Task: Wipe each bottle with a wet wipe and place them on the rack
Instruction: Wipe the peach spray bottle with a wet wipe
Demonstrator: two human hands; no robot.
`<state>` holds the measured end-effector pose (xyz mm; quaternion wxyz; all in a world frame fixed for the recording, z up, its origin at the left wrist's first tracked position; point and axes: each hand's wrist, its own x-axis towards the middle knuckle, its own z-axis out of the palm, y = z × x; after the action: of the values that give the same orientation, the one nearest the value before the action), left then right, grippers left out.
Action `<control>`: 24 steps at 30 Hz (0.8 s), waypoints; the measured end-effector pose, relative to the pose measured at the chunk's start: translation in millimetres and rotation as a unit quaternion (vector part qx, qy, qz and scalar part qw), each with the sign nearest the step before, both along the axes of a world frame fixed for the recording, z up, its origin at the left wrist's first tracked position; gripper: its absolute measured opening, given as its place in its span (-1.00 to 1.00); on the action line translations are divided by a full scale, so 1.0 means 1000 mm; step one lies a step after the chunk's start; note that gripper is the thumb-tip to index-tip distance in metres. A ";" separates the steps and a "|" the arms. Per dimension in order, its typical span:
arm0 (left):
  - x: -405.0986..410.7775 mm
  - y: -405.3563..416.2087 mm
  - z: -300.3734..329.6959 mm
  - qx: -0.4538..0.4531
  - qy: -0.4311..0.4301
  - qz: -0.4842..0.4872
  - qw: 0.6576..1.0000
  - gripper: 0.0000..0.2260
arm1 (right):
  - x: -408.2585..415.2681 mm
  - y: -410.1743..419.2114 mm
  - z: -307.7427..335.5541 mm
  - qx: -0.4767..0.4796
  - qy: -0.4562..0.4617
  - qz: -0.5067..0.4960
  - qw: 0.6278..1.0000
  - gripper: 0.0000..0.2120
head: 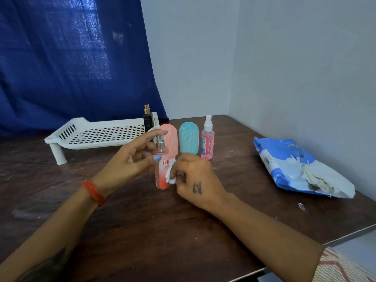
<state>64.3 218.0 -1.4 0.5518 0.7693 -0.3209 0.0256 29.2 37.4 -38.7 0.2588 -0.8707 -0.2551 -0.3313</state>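
A pink spray bottle (162,169) with a silver nozzle stands upright on the table in front of me. My left hand (130,159) is beside its left side, fingers spread, the thumb touching the bottle and the index fingertip over the nozzle. My right hand (195,180) is closed on a small white wet wipe (170,177) pressed against the bottle's right side. Behind stand a salmon capsule-shaped bottle (171,137), a teal capsule-shaped bottle (188,138) and a small pink spray bottle (207,141). A black bottle with a gold nozzle (148,119) stands on the white perforated rack (97,133).
A blue and white pack of wet wipes (295,169) lies open at the right of the dark wooden table (142,231), with wipes spilling out. A blue curtain (71,58) hangs behind the rack. White walls close the right corner. The table's front right edge is near my right forearm.
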 end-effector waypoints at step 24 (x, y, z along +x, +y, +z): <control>-0.003 -0.009 -0.004 -0.005 -0.040 0.045 0.998 -0.30 | 0.002 0.007 0.007 0.062 -0.186 -0.017 0.980 -0.76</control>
<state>61.4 209.3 -5.8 0.5405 0.7788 -0.3073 0.0825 30.8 44.0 -31.9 0.2550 -0.7804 -0.2626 -0.5070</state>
